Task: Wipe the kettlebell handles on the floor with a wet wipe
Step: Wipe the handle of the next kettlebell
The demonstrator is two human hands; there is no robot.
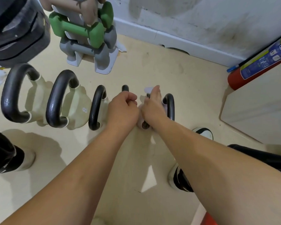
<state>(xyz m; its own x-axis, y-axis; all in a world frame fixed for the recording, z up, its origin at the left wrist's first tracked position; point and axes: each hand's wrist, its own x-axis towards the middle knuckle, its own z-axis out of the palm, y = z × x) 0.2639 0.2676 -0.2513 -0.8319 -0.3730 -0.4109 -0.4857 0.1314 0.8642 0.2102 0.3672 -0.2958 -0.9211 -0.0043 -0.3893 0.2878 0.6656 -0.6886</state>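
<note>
Several kettlebells stand in a row on the beige floor, black handles up. Two cream ones (37, 103) (76, 109) are on the left, and a third black handle (96, 106) rises beside them. My left hand (123, 108) is closed in a fist around the fourth kettlebell's handle (125, 88), whose far end pokes out above my knuckles. My right hand (152, 106) presses a white wet wipe (147, 90) against the handle of a pale pink kettlebell (143, 125), mostly hidden under my hand. Just to the right rises another black handle (169, 104).
A rack of green and grey dumbbells (88, 38) stands behind the row. A dark bag (15, 30) sits at the far left. A red fire extinguisher (250, 70) leans by a pale cabinet (258, 108) on the right. My shoes (180, 181) are near the front, and the wall skirting (169, 38) runs behind.
</note>
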